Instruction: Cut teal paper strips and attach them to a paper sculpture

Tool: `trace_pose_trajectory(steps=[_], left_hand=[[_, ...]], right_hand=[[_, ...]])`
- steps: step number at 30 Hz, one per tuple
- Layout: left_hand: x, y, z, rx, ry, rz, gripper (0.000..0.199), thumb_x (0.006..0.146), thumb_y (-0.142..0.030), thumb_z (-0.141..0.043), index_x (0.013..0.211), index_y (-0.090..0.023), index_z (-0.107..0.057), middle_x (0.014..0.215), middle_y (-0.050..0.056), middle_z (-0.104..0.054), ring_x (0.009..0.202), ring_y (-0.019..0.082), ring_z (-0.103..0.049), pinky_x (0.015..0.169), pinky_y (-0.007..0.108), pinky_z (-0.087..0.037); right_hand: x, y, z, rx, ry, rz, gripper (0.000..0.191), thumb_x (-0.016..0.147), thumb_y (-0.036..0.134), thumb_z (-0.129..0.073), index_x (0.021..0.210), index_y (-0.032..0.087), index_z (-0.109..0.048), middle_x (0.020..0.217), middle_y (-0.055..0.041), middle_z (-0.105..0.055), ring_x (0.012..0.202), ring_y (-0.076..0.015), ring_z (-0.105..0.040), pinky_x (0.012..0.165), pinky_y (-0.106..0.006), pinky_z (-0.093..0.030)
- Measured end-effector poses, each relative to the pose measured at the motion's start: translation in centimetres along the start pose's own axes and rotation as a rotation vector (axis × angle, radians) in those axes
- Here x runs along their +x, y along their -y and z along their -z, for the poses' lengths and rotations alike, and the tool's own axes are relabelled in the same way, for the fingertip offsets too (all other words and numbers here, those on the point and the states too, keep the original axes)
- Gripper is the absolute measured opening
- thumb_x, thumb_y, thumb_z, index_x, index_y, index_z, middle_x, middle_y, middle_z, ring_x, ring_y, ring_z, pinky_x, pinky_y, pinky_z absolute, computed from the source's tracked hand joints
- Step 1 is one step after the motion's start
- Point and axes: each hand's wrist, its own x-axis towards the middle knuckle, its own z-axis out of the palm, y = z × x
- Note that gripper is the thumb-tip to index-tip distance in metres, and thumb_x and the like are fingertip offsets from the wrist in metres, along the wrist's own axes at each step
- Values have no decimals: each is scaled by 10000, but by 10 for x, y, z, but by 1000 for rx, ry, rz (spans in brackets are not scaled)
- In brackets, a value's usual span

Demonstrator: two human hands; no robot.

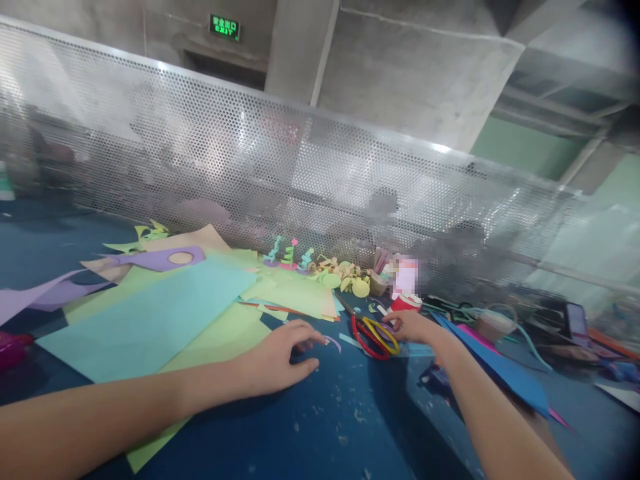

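My left hand rests low over the dark blue table, its fingers bent and the thumb well apart from them. A thin curled strip of purple paper lies right at its fingertips; whether they touch it I cannot tell. My right hand reaches in from the right with its fingers curled together beside scissors with red and yellow handles. The fingertips come up against the yellow loop, and what they pinch is hidden. The blades point away to the upper left, towards a stack of coloured paper.
Blue paper and purple cut-outs cover the left. Small paper spirals and yellow-green paper pieces stand along the perforated metal screen. A red and white cup, blue sheets and a phone are to the right.
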Motion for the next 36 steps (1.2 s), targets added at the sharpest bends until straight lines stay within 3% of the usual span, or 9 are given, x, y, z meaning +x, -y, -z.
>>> trace_pose_trajectory(steps=[10, 13, 18, 20, 23, 26, 28, 32, 36], left_hand=[[-3, -4, 2, 62, -8, -61, 224, 773, -247, -537, 987, -236, -600, 1026, 40, -552, 832, 149, -551, 784, 282, -454], [-5, -3, 3, 47, -34, -54, 207, 787, -259, -522, 969, -229, -614, 992, 38, -579, 841, 147, -556, 768, 258, -452], [1, -4, 8, 27, -126, 103, 231, 834, -308, -446, 927, -219, -638, 915, 28, -642, 791, 153, -585, 709, 248, -450], [8, -7, 18, 61, -145, 147, 299, 859, -346, -388, 905, -205, -648, 873, 33, -663, 761, 167, -597, 664, 251, -445], [20, -8, 44, 214, -96, 161, 341, 859, -401, -367, 886, -212, -649, 807, 18, -679, 721, 165, -608, 620, 235, -433], [27, 6, 76, 522, 8, 210, 277, 786, -428, -481, 796, -221, -664, 757, 12, -680, 682, 170, -609, 604, 232, -423], [26, 24, 92, 634, -36, 277, 279, 775, -400, -487, 754, -179, -657, 739, 68, -665, 705, 223, -605, 636, 288, -424], [19, 59, 108, 851, -114, 401, 335, 780, -359, -489, 940, -97, -623, 893, 195, -630, 901, 353, -563, 737, 416, -412], [15, 74, 112, 961, -96, 480, 355, 749, -392, -535, 907, -88, -630, 896, 207, -625, 898, 350, -569, 741, 413, -423]], right_hand=[[3, -3, -7, 76, -196, -84, 227, 858, 262, -533, 1039, 130, -569, 1024, -72, -601, 865, -184, -598, 737, -356, -496], [-3, -2, 8, 60, -393, -113, 115, 770, 103, -532, 813, 111, -639, 798, -113, -655, 834, -250, -618, 697, -314, -446], [-24, 29, 37, 133, -592, 11, 262, 776, 107, -435, 996, 188, -553, 896, -106, -653, 845, -227, -612, 716, -299, -421], [-36, 54, 36, 233, -485, 157, 171, 784, 174, -453, 910, 208, -564, 841, -55, -667, 747, -179, -626, 649, -248, -450], [-50, 91, 21, 509, 51, 527, 170, 761, 242, -520, 914, 207, -585, 908, -35, -665, 798, -168, -619, 704, -252, -467], [-55, 112, 2, 519, 325, 601, 159, 734, 250, -565, 875, 205, -623, 836, -20, -670, 745, -156, -612, 673, -250, -474], [-53, 116, -7, 511, 357, 591, 162, 725, 238, -575, 870, 200, -636, 845, -25, -672, 761, -158, -612, 663, -244, -474], [-47, 111, -10, 491, 329, 584, 174, 717, 216, -569, 869, 198, -651, 839, -27, -673, 755, -154, -613, 649, -236, -472], [-50, 108, -3, 454, 307, 571, 145, 702, 198, -582, 828, 191, -653, 786, -20, -658, 710, -147, -608, 618, -223, -468]])
